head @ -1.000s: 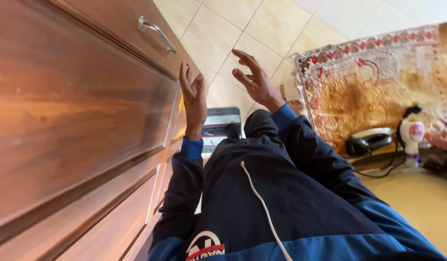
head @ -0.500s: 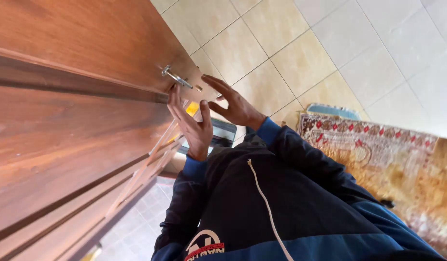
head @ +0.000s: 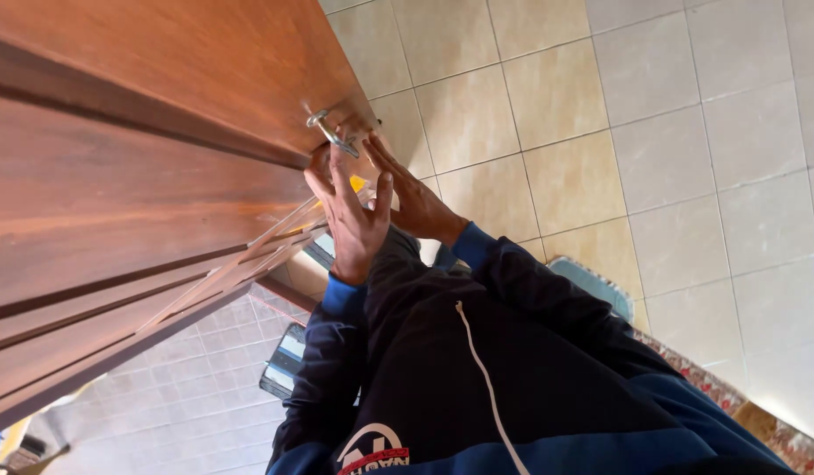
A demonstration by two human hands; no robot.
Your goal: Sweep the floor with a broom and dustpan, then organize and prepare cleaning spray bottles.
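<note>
A brown wooden cabinet door (head: 161, 97) fills the upper left, with a small metal handle (head: 328, 132) near its lower corner. My left hand (head: 352, 220) is raised with fingers spread, its fingertips touching the door edge just below the handle. My right hand (head: 411, 198) lies beside it, fingers stretched flat against the door's corner right of the handle. Neither hand is closed around anything. Both arms wear dark sleeves with blue cuffs. A small yellow thing (head: 359, 183) shows between the hands; what it is I cannot tell.
More wooden drawer fronts (head: 90, 334) run below the door. Beige floor tiles (head: 689, 132) spread to the right. A patterned rug (head: 777, 431) lies at the lower right beside a teal mat (head: 592, 281). A dark flat device (head: 284, 361) sits on the floor.
Both hands have risen from open air to the door's corner by the handle. The view has swung, so the rug and the objects on it have slid out to the lower right.
</note>
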